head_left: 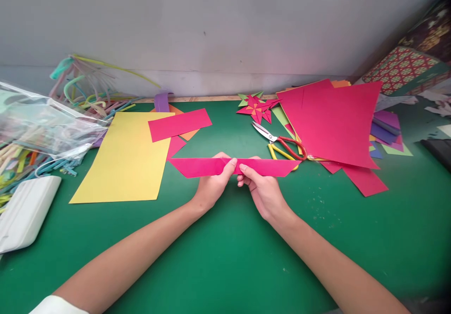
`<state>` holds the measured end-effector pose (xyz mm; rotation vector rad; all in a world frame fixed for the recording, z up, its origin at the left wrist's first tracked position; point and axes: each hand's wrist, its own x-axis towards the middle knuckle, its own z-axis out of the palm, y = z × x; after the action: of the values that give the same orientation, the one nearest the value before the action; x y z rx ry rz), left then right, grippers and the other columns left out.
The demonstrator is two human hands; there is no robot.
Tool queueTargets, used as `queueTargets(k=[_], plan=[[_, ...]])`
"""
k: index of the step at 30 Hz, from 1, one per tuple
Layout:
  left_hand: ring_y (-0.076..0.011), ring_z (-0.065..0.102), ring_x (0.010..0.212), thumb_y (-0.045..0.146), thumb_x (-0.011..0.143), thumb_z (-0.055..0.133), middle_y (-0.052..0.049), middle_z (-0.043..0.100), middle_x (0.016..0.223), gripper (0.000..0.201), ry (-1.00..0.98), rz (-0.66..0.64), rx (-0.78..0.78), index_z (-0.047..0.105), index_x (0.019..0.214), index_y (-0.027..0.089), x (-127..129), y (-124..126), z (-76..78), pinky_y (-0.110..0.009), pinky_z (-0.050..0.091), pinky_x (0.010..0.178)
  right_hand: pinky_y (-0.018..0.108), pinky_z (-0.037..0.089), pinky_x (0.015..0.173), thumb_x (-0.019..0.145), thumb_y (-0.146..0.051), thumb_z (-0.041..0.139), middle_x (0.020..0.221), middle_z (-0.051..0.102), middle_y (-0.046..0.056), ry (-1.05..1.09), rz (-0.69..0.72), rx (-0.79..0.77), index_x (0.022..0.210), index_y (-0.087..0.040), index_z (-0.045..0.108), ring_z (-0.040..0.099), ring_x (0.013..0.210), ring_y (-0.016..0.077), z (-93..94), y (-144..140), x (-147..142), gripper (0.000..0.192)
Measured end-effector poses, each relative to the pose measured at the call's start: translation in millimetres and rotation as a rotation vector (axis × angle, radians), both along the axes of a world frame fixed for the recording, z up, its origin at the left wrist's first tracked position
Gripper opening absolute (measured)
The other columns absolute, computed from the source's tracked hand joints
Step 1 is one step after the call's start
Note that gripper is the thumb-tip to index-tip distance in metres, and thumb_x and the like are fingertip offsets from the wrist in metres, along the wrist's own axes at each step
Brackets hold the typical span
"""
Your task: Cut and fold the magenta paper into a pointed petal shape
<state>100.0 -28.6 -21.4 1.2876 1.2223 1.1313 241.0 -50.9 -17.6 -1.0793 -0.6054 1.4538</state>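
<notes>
A long folded strip of pink paper with slanted ends is held level just above the green mat. My left hand pinches its middle from the left, thumb on top. Close beside it, my right hand grips the same strip from the right, so the two thumbs almost meet at the centre.
A yellow sheet and a pink rectangle lie at left, beside a plastic bag of coloured pipe cleaners and a white case. Red-handled scissors, a folded paper star and stacked coloured sheets lie at right.
</notes>
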Motion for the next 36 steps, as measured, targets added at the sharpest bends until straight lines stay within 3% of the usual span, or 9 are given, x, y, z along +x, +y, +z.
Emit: queueTargets(k=[3,7,15,23,26,30,32,34,36], plan=[[-0.0157,0.057,0.065,0.048,0.097,0.068,0.003,0.061,0.069,0.029,-0.008,0.005,0.012,0.062,0.083,0.023,0,-1,-0.3,-0.028,0.045,0.068,0.028,0.060,0.065,0.071,-0.034,0.094,0.078,0.074,0.003,0.111,0.000,-0.080,0.079,-0.016,0.081,0.066,0.072,0.0157,1.9,-1,-3,0.023],[-0.0163,0.060,0.069,0.044,0.097,0.068,0.002,0.063,0.072,0.026,-0.004,0.009,0.024,0.061,0.083,0.022,1,-2,-1.6,-0.028,0.045,0.069,0.029,0.063,0.071,0.073,-0.034,0.094,0.081,0.077,0.004,0.125,0.022,-0.058,0.083,-0.016,0.083,0.070,0.076,0.0169,-1.0,-3,-7,0.024],[-0.0136,0.052,0.060,0.038,0.099,0.062,0.005,0.053,0.063,0.028,0.068,0.037,-0.002,0.055,0.078,0.022,0,3,-1.1,-0.028,0.042,0.067,0.034,0.066,0.069,0.081,-0.042,0.088,0.076,0.079,0.005,-0.167,-0.103,-0.005,0.090,-0.015,0.081,0.074,0.065,0.0207,-10.3,-5,-6,0.029],[-0.0141,0.050,0.058,0.045,0.105,0.055,0.004,0.049,0.060,0.036,0.032,-0.040,-0.019,0.052,0.077,0.023,1,3,-6.4,-0.028,0.041,0.062,0.037,0.068,0.064,0.082,-0.041,0.087,0.084,0.082,0.007,-0.174,-0.140,0.016,0.101,-0.015,0.078,0.079,0.067,0.0250,-8.2,1,0,0.034],[-0.0143,0.052,0.058,0.043,0.104,0.055,0.004,0.051,0.059,0.035,0.048,-0.003,-0.037,0.052,0.076,0.022,1,3,-7.1,-0.028,0.041,0.061,0.040,0.069,0.073,0.089,-0.040,0.080,0.093,0.083,0.008,-0.423,-0.119,0.149,0.101,-0.017,0.078,0.080,0.072,0.0254,-7.5,-1,3,0.026],[-0.0140,0.052,0.058,0.039,0.104,0.054,0.004,0.051,0.059,0.035,0.069,0.027,-0.047,0.051,0.074,0.022,1,2,-6.6,-0.028,0.042,0.062,0.040,0.064,0.097,0.098,-0.025,0.069,0.113,0.082,0.005,-0.864,-0.051,0.562,0.116,-0.025,0.079,0.080,0.101,0.0257,-10.8,-2,12,0.021],[-0.0140,0.052,0.057,0.039,0.104,0.053,0.004,0.051,0.058,0.035,0.062,0.021,-0.051,0.050,0.073,0.022,1,1,-6.7,-0.028,0.042,0.062,0.039,0.062,0.100,0.099,-0.018,0.066,0.116,0.082,0.005,-0.991,-0.046,0.705,0.120,-0.025,0.078,0.079,0.106,0.0249,-13.0,-1,16,0.025],[-0.0138,0.052,0.057,0.040,0.104,0.053,0.004,0.051,0.058,0.036,0.057,0.013,-0.045,0.050,0.073,0.022,1,1,-7.2,-0.027,0.042,0.062,0.038,0.062,0.099,0.100,-0.017,0.064,0.116,0.082,0.005,-1.028,-0.040,0.733,0.120,-0.025,0.077,0.079,0.105,0.0246,-13.8,0,17,0.026],[-0.0138,0.052,0.058,0.041,0.105,0.053,0.004,0.051,0.058,0.036,0.065,0.008,-0.033,0.050,0.074,0.023,0,0,-7.9,-0.027,0.042,0.062,0.038,0.064,0.094,0.100,-0.019,0.064,0.110,0.083,0.005,-0.976,-0.037,0.635,0.116,-0.024,0.077,0.080,0.099,0.0248,-12.3,1,15,0.021]])
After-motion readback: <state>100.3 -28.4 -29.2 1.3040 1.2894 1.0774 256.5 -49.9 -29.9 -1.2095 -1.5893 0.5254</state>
